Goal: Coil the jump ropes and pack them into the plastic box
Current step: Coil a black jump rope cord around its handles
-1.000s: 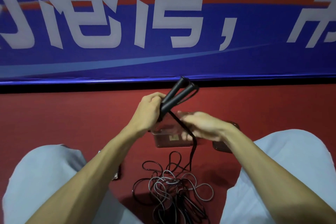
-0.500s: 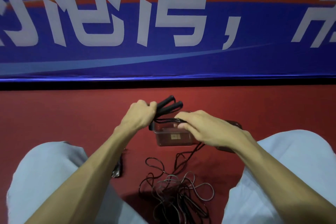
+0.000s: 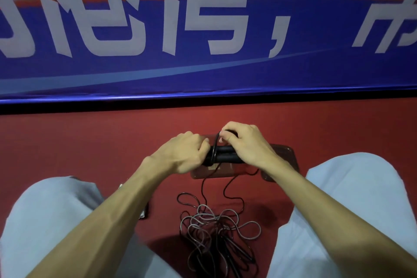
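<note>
Over the plastic box (image 3: 216, 172), left hand (image 3: 185, 153) clamps the paired black handles (image 3: 223, 153) while right hand (image 3: 246, 144) pinches the cord (image 3: 217, 140) beside them; advisable to wrap each turn snug, feeding slack evenly from the floor tangle (image 3: 216, 232).

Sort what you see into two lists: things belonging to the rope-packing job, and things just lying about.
In the job: left hand, right hand, black jump rope, plastic box, tangled ropes.
Just there: blue banner, small metallic object beside the left knee.
</note>
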Tool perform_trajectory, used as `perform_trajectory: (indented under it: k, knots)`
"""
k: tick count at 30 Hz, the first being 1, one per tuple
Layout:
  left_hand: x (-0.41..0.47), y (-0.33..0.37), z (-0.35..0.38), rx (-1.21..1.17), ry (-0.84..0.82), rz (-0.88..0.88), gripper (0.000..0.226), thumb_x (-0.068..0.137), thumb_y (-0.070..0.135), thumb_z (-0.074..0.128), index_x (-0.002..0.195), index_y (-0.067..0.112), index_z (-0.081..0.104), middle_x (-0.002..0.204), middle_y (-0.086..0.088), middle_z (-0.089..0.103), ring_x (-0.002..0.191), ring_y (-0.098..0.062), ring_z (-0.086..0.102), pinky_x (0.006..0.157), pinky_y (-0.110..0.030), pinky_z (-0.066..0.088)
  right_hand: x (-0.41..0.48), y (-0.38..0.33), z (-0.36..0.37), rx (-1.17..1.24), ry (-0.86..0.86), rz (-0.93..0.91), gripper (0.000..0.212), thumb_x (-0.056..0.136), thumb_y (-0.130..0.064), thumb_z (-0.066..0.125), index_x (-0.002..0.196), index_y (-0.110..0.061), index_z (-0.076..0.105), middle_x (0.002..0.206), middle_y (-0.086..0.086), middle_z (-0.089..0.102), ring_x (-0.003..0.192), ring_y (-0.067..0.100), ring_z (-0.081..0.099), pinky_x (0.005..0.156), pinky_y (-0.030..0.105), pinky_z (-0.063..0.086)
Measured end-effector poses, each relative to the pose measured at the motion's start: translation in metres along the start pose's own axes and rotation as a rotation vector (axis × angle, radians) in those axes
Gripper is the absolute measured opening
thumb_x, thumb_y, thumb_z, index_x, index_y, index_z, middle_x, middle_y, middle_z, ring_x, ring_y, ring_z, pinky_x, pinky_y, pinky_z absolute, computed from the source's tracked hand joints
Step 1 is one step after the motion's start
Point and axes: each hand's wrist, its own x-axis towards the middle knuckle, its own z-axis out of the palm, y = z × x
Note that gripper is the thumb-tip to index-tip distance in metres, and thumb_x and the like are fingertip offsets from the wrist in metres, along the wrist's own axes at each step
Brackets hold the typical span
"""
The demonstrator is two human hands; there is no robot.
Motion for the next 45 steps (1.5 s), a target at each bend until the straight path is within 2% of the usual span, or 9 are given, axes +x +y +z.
perform_trajectory:
  k: [7,14,19,23,28,32,36,40,45]
  knots:
    - [-0.002,-0.012,-0.001,-0.034,-0.011,0.053,0.032,0.102,0.031,0.028,0.088,0.017,0.053,0.067,-0.006,0.056,0.062,-0.026,0.053,0.061,-0.037,0.041,-0.004,-0.008,0.017,0.467,-0.167,0.316,0.031,0.096,-0.035,0.058,0.067,-0.023,0.062,0.067,0.004,0.061,0.057,0.032,0.067,0.052,0.035,0.053]
    - [0.005,-0.005,0.003,-0.093,0.200,0.019,0.034,0.102,0.040,0.029,0.104,0.019,0.055,0.093,0.000,0.063,0.086,-0.027,0.059,0.079,-0.042,0.046,0.004,-0.006,0.004,0.412,0.018,0.336,0.025,0.096,-0.028,0.059,0.075,-0.017,0.067,0.068,0.000,0.057,0.059,0.018,0.057,0.043,0.024,0.045]
    - [0.003,-0.009,0.008,-0.215,0.084,0.088,0.088,0.074,0.080,0.051,0.140,0.022,0.043,0.126,0.008,0.052,0.114,-0.008,0.050,0.098,-0.029,0.042,0.005,0.000,-0.005,0.460,0.068,0.417,0.029,0.096,-0.028,0.060,0.071,-0.014,0.065,0.064,0.002,0.055,0.054,0.021,0.056,0.039,0.022,0.043]
    - [0.002,-0.007,0.019,-0.081,0.170,0.158,0.067,0.077,0.052,0.072,0.130,0.018,0.048,0.112,0.004,0.054,0.102,-0.014,0.052,0.091,-0.031,0.046,0.002,-0.002,-0.003,0.427,0.043,0.392,0.025,0.096,-0.027,0.060,0.081,-0.008,0.069,0.066,0.003,0.055,0.052,0.019,0.054,0.037,0.020,0.042]
    - [0.003,-0.007,0.008,-0.265,0.099,0.159,0.044,0.082,0.019,0.067,0.123,0.022,0.052,0.101,0.008,0.058,0.089,-0.007,0.056,0.081,-0.026,0.046,0.003,0.000,-0.020,0.635,-0.032,0.461,0.022,0.090,-0.023,0.066,0.075,-0.007,0.066,0.064,0.009,0.062,0.045,0.024,0.058,0.038,0.023,0.041]
    - [0.001,-0.014,-0.003,-0.627,0.071,0.103,0.042,0.084,0.025,0.061,0.120,0.039,0.043,0.085,0.005,0.064,0.068,-0.016,0.058,0.067,-0.033,0.048,0.007,0.004,-0.034,0.928,-0.022,0.539,0.017,0.093,-0.026,0.061,0.082,-0.013,0.064,0.059,-0.003,0.060,0.048,0.009,0.055,0.040,0.020,0.042]
    - [0.002,-0.010,-0.010,-0.837,0.188,0.094,0.041,0.098,0.014,0.056,0.130,0.038,0.048,0.081,0.003,0.060,0.059,-0.006,0.050,0.059,-0.018,0.041,0.010,0.005,-0.035,1.082,-0.030,0.514,0.025,0.099,-0.029,0.049,0.081,-0.013,0.056,0.058,0.002,0.060,0.045,0.011,0.053,0.037,0.019,0.028]
    - [0.005,-0.006,-0.009,-1.034,0.262,-0.037,0.020,0.103,0.016,0.044,0.113,0.027,0.059,0.081,-0.013,0.069,0.050,-0.014,0.045,0.045,-0.020,0.033,0.009,0.003,-0.026,1.097,-0.208,0.450,0.038,0.101,-0.031,0.038,0.089,-0.005,0.063,0.074,0.013,0.064,0.045,0.012,0.041,0.043,0.021,0.028]
    - [0.009,-0.003,-0.013,-1.196,0.313,-0.182,0.019,0.105,0.022,0.039,0.111,0.018,0.056,0.065,-0.012,0.063,0.037,-0.013,0.039,0.041,-0.016,0.025,0.001,-0.005,-0.017,0.960,-0.511,0.263,0.020,0.092,-0.009,0.052,0.105,-0.007,0.066,0.082,0.009,0.061,0.056,0.012,0.048,0.045,0.018,0.029]
